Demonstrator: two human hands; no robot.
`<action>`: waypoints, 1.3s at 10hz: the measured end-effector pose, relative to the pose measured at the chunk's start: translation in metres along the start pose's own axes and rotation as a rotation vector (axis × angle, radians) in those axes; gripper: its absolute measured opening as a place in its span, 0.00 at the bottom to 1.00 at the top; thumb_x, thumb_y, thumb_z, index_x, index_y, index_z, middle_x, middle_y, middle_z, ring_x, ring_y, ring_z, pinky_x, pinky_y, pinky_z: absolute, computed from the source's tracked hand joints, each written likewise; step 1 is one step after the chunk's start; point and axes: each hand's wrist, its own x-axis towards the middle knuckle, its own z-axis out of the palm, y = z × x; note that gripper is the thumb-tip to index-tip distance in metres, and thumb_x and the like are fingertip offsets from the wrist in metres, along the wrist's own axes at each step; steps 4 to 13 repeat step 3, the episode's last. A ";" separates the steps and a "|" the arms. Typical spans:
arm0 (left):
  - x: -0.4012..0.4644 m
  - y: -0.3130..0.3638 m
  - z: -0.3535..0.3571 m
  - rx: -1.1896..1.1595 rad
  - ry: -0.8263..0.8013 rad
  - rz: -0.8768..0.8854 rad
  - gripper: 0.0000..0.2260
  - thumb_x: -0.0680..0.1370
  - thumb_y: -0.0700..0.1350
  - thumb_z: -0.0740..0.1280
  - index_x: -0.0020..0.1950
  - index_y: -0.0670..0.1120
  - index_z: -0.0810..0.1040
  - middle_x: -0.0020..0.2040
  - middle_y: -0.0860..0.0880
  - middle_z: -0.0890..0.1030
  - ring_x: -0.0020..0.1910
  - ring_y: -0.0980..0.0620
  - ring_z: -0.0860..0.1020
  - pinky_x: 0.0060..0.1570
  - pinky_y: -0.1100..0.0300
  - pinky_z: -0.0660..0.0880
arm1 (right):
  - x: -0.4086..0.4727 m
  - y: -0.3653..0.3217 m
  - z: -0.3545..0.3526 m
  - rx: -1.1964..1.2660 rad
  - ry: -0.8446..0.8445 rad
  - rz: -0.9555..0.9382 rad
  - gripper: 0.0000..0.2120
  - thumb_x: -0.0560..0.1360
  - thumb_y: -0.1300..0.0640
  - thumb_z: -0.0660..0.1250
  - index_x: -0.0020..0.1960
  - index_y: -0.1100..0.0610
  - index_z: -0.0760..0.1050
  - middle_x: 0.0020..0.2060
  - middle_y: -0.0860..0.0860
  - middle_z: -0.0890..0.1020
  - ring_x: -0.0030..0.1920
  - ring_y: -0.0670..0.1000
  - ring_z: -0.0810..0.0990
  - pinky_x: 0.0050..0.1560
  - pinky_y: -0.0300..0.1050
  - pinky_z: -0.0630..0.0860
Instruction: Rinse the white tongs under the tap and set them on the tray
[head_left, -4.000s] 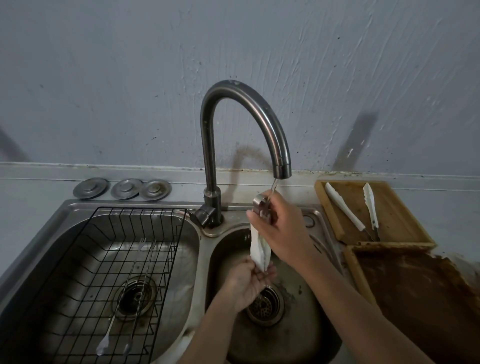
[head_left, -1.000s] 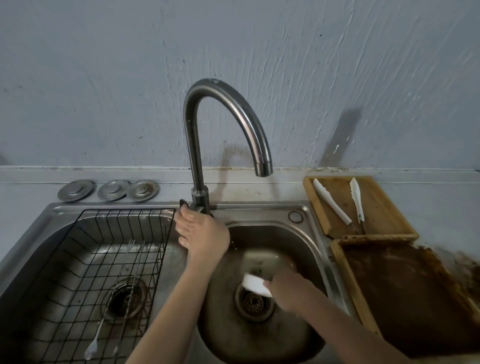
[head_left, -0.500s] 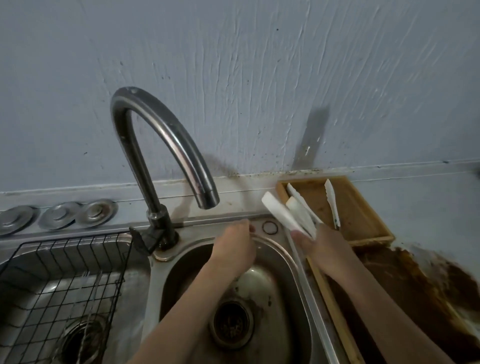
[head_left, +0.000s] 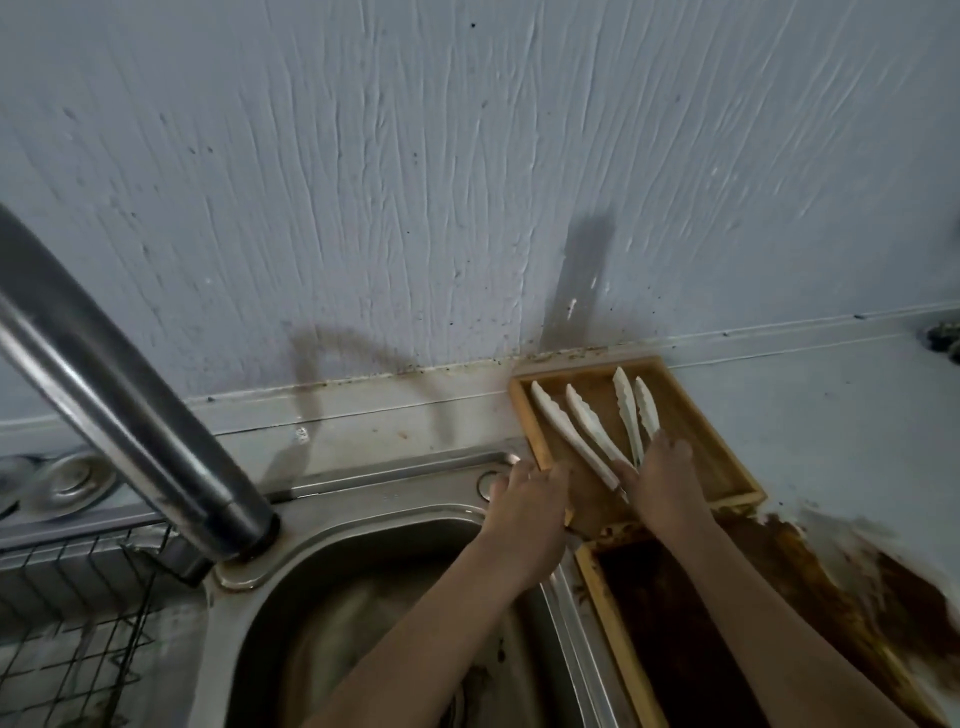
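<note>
The white tongs (head_left: 576, 434) lie in the wooden tray (head_left: 696, 431), their two arms spread apart and pointing toward the wall, the hinge end nearest the person. The right hand (head_left: 662, 480) rests over that hinge end, fingers curled down onto it; whether it is gripping the tongs or only touching them cannot be told, since the hand hides the contact. A second pair of white tongs (head_left: 636, 410) lies just to the right in the same tray, its arms close together, its near end also under the right hand's fingers. The left hand (head_left: 527, 501) lies palm down with loose, unclenched fingers on the near left corner of the tray and the sink rim (head_left: 395, 483), holding nothing. The tray sits on the pale worktop (head_left: 831, 415) against the textured grey wall (head_left: 467, 182), just right of the steel sink. In front of it a second, larger wooden tray (head_left: 608, 618) holds a dark brown residue, and the same brown stain spreads onto the worktop beside it. The curved metal tap (head_left: 119, 415) crosses the left of the view, its base on the sink ledge. A black wire rack (head_left: 78, 639) sits in the left basin, and round metal caps (head_left: 67, 480) lie on the ledge behind it.
</note>
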 end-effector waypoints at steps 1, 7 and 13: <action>-0.001 -0.003 -0.001 -0.008 -0.018 -0.024 0.28 0.71 0.36 0.64 0.70 0.46 0.60 0.64 0.41 0.72 0.69 0.43 0.63 0.68 0.43 0.61 | 0.003 0.003 0.002 -0.002 -0.003 -0.017 0.26 0.76 0.50 0.63 0.67 0.65 0.63 0.61 0.64 0.70 0.58 0.61 0.73 0.56 0.52 0.72; -0.018 -0.012 -0.028 -0.216 0.014 -0.040 0.21 0.78 0.44 0.58 0.71 0.47 0.58 0.51 0.47 0.82 0.54 0.47 0.78 0.61 0.50 0.65 | -0.017 -0.004 -0.024 0.033 0.149 -0.176 0.19 0.77 0.51 0.61 0.63 0.61 0.71 0.58 0.59 0.77 0.58 0.58 0.75 0.57 0.50 0.72; -0.018 -0.012 -0.028 -0.216 0.014 -0.040 0.21 0.78 0.44 0.58 0.71 0.47 0.58 0.51 0.47 0.82 0.54 0.47 0.78 0.61 0.50 0.65 | -0.017 -0.004 -0.024 0.033 0.149 -0.176 0.19 0.77 0.51 0.61 0.63 0.61 0.71 0.58 0.59 0.77 0.58 0.58 0.75 0.57 0.50 0.72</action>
